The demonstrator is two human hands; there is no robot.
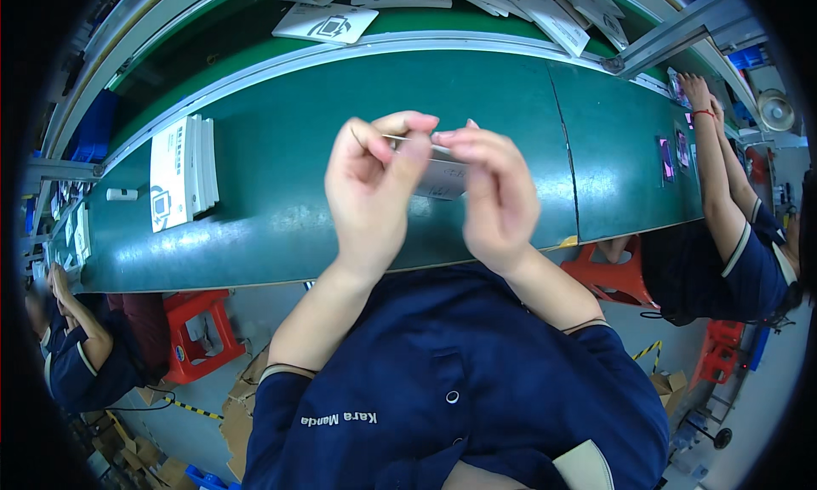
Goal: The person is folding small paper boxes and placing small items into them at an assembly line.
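Observation:
Above the green bench I hold a thin, flat greyish piece [440, 180] with faint markings, its exact kind unclear. My left hand [370, 179] pinches its upper left edge between thumb and fingers. At the other side my right hand [499, 188] has its fingers curled around the upper right edge, the fingertips slightly blurred. Both hands meet near the top of the piece, and part of it is hidden behind the fingers. Left of my hands, a stack of white printed flat boxes [174, 171] stands on the bench.
The green workbench [289, 167] spans the view, and a metal rail [442, 41] runs along its far side. Beyond it, many white flat packages [328, 24] lie heaped. A small white roll [122, 195] lies at far left. Co-workers sit at both ends near red stools [200, 333].

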